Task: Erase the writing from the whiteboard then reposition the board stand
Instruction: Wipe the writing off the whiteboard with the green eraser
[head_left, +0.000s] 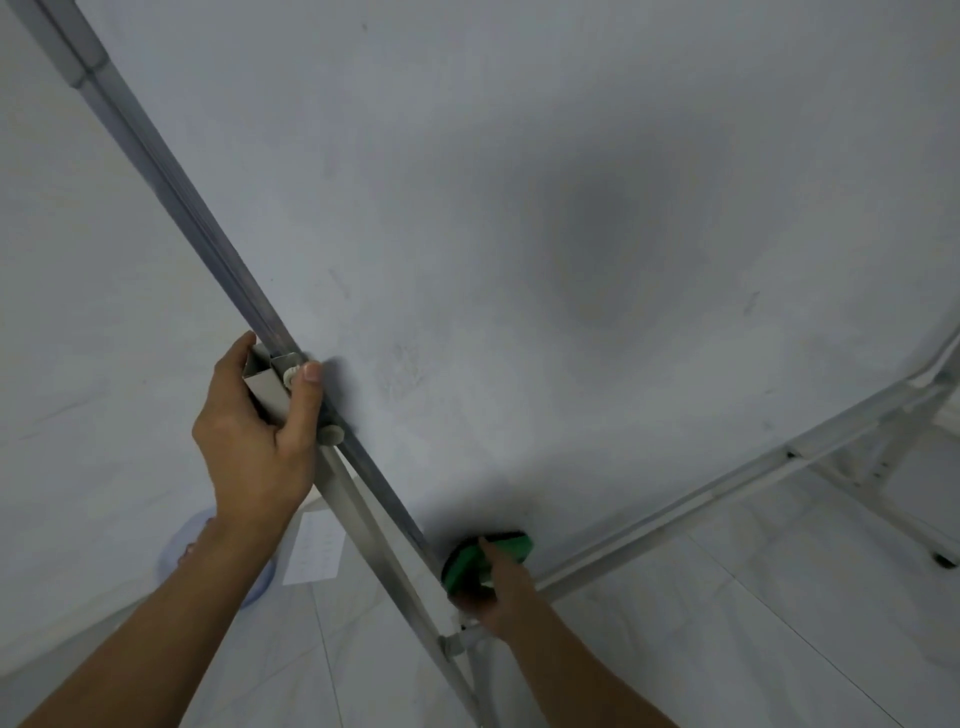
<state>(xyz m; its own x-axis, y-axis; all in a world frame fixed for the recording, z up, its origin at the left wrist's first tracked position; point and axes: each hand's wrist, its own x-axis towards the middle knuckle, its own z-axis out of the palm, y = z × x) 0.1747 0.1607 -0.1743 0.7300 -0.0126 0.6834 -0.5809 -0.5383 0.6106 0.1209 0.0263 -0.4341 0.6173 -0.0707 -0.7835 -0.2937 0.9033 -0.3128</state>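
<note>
At six o'clock the right hand (493, 592) grips a green eraser (485, 558) and presses it onto the lower corner of the whiteboard (519, 208), probably chasing leftover smudges. At nine o'clock the left hand (260, 431) clasps the stand upright (358, 509), seemingly to steady it. The whiteboard fills twelve to three.

Grey-white whiteboard face (519, 234): open sweep room across the middle and top. Bottom corner is tight: the green round eraser (488, 558) under the right hand (501, 592) sits where the grey metal side frame (171, 192) meets the pale bottom rail (727, 483). The left hand (254, 436) wraps the silver stand upright (363, 519) just beside the frame, blocking that edge. Down low (pale floor tiles (727, 623)): white paper sheet (314, 545) and bluish round object (176, 545) left of the upright; white stand leg (893, 514) crosses on the right.
</note>
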